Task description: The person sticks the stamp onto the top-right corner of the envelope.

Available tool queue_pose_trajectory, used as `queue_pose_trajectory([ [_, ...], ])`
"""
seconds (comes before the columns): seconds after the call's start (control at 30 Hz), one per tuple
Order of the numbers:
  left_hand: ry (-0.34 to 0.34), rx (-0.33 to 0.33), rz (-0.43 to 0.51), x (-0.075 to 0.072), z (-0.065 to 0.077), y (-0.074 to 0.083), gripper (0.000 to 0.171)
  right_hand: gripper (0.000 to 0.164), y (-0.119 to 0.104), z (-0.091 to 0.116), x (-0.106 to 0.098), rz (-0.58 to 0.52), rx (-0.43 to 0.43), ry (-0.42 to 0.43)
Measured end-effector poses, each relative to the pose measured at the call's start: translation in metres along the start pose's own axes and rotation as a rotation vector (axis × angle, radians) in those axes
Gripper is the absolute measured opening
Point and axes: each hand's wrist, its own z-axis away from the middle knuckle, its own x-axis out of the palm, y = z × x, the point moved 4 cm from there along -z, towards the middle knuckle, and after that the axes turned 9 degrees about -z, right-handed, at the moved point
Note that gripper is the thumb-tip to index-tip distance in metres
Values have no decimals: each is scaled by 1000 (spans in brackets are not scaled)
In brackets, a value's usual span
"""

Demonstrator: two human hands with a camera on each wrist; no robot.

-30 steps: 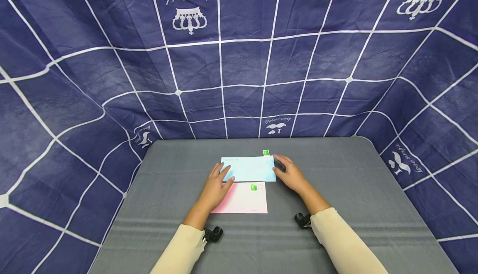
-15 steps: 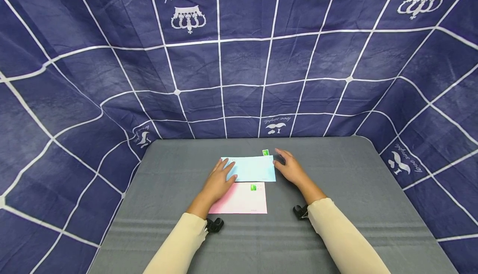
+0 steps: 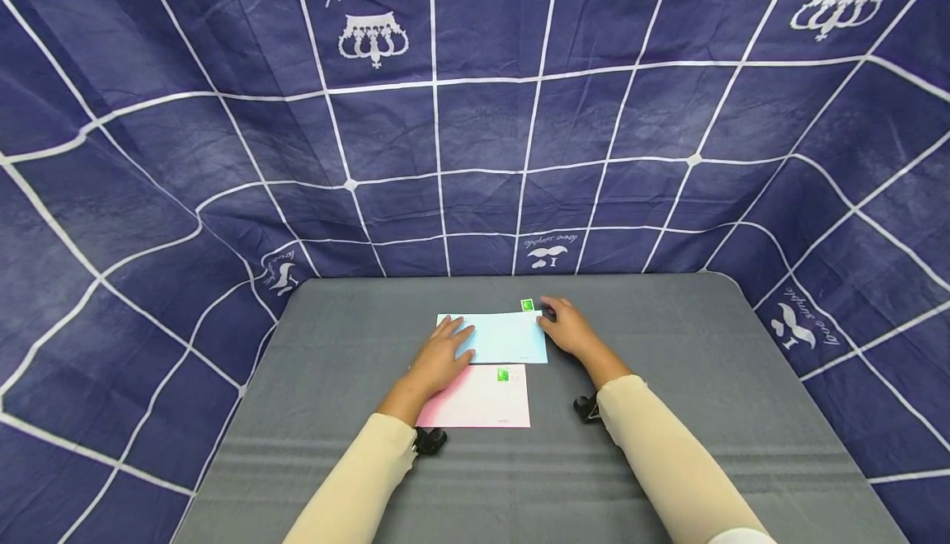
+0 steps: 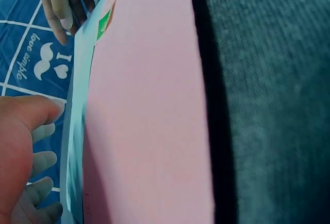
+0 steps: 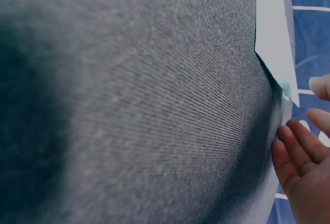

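Observation:
A light blue envelope point(image 3: 508, 338) lies flat on the table, with a pink envelope point(image 3: 482, 404) just in front of it. On the pink one, a green stamp point(image 3: 503, 373) shows near the top right corner. My left hand point(image 3: 439, 358) rests with spread fingers over the left part of the blue envelope. Beside that envelope's upper right corner is my right hand point(image 3: 573, 331), fingers loosely bent, thumb apart and nothing visible between them. Another green stamp point(image 3: 527, 305) lies behind the blue envelope, close to the right fingertips. In the right wrist view, the blue envelope's corner point(image 5: 273, 44) appears near the right fingers point(image 5: 304, 147).
Grey cloth covers the table point(image 3: 638, 461). A blue curtain with white grid lines point(image 3: 482, 132) encloses the back and sides. A black wrist camera point(image 3: 430, 441) sits at the left cuff, and another black camera point(image 3: 586, 408) at the right cuff.
My right hand has let go of the blue envelope's right edge and shifted up and left towards the loose stamp. My left hand has slid slightly right over the blue envelope.

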Motion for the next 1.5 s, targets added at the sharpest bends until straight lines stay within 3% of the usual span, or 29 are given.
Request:
queue_pose_trajectory([
  [0.33,-20,13,-13,2,-4,2,50,48,1,-16,7,103,46,0],
  [0.8,-52,4,-59,4,-7,2,50,35,-3,-29,10,98,31,104],
  [1.1,-63,0,-68,4,-7,3,50,33,5,-33,11,19,127,128],
  [1.33,-32,10,-63,6,-7,4,50,28,6,-35,13,-23,172,135],
  [1.5,-60,1,-40,6,-8,3,50,24,6,-37,13,-60,203,159],
])
